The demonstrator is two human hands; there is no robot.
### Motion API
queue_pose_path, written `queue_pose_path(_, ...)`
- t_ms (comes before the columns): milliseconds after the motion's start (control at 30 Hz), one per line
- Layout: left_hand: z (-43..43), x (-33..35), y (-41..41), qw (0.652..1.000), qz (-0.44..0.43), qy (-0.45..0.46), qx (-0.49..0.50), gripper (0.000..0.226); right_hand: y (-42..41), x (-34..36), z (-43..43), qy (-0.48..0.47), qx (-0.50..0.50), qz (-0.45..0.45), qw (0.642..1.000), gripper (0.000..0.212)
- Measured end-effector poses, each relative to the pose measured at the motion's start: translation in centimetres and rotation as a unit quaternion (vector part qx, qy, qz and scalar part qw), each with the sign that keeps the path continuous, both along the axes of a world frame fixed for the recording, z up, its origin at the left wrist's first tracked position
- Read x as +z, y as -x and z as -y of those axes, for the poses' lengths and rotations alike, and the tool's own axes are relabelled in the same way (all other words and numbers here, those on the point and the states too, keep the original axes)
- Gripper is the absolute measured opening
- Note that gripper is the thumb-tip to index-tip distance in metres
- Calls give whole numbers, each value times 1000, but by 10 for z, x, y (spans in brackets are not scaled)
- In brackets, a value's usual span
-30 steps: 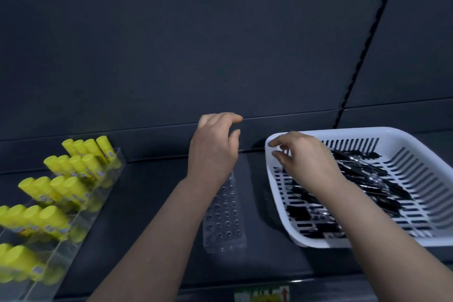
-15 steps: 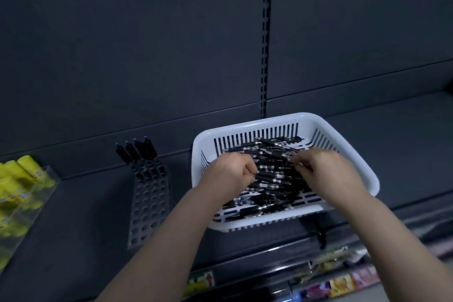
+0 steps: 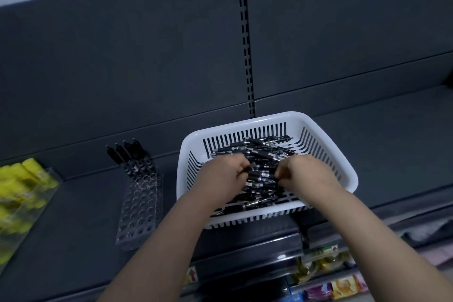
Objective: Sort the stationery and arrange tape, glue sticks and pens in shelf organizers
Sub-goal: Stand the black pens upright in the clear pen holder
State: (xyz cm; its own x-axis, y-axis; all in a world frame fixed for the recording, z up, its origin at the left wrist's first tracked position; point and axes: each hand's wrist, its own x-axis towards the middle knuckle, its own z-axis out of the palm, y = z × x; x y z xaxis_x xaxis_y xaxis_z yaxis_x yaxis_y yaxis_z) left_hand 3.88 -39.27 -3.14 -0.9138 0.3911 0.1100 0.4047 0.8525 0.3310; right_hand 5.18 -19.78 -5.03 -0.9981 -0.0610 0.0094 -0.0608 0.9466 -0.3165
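**Both hands in the pen basket**

Dark grey shelving fills the head view: a slotted upright [image 3: 246, 39] runs down the back panel, and a flat shelf [image 3: 81, 206] carries everything below it.

Both hands reach into a white slotted basket [image 3: 326, 144] that sits on the shelf with its near edge at the shelf front. The left hand [image 3: 224, 175] is curled, knuckles up, fingers folded down onto the heap of black pens [image 3: 263, 154] lying loose in the basket. The right hand [image 3: 307, 175] is curled the same way just across from it, fingertips bent toward the left hand. Between the two hands lie a few pens with white labels, and both sets of fingertips touch them; whether either hand has one truly gripped cannot be told, since the fingers hide the contact. More pens lie beyond the hands toward the basket's far wall and below the left wrist near its front wall.

Left of the left hand, apart from the basket, stands a clear holder [image 3: 139, 206] full of round holes. Four pens [image 3: 126, 154] stand tilted in its far row; the other holes are bare.

Farther left, at the frame edge, yellow glue sticks [image 3: 23, 179] lie in a clear organizer [image 3: 50, 180], blurred.

Below the right forearm, a lower shelf shows bright packets [image 3: 343, 285].
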Motion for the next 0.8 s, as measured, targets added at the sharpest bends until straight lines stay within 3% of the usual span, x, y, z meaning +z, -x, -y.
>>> queue_pose_path(133,8,10,0,983,-65,-153,77,35,10,3,10,-92,30,44,994,22)
queue_pose_path(267,15,19,-2,950,-54,-287,108,30,16,0,17,-128,30,38,991,20)
queue_pose_path(433,29,27,-1,912,-50,-380,147,14,12,-2,16,-144,48,-7,988,13)
queue_pose_path(567,45,30,2,887,-40,-432,158,13,13,5,21,-167,62,27,984,16)
queue_pose_path(633,53,31,2,890,-50,-427,154,15,12,10,23,-128,56,20,990,14)
queue_pose_path(700,63,34,5,889,-72,-421,164,16,13,22,29,-7,40,-8,999,10)
queue_pose_path(800,85,43,8,876,-113,-424,201,18,17,43,55,177,49,-76,980,12)
